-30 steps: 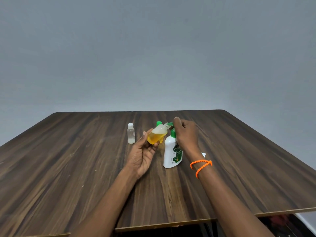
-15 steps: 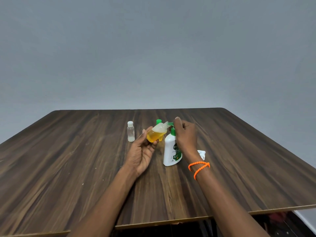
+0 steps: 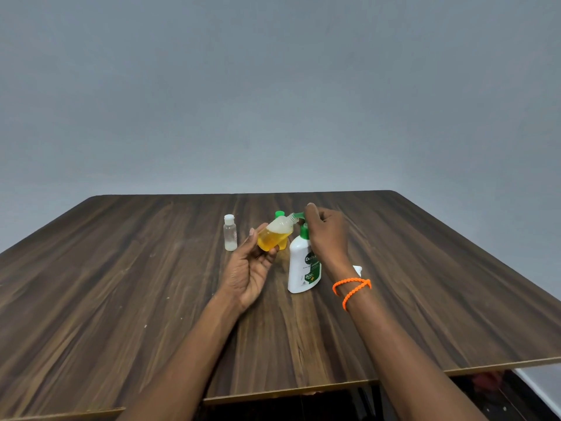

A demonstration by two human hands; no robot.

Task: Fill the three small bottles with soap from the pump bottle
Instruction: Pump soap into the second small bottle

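Note:
My left hand (image 3: 247, 268) holds a small clear bottle (image 3: 274, 233) tilted, its open mouth up against the green spout of the pump bottle; it is mostly full of orange-yellow soap. The white pump bottle (image 3: 302, 265) stands upright on the table, and my right hand (image 3: 328, 230) rests on its green pump head. Behind the held bottle stands a second small bottle with a green cap (image 3: 280, 214), mostly hidden. A third small bottle (image 3: 230, 233), clear with a white cap, stands upright to the left.
The dark wooden table (image 3: 121, 299) reaches to a grey wall. A small white cap or object (image 3: 357, 269) lies behind my right wrist. An orange bead bracelet (image 3: 352, 288) circles my right wrist. The table's near edge runs under my forearms.
The view shifted slightly. My right hand stays on the pump head and my left hand keeps the tilted bottle at the spout; nothing else moved.

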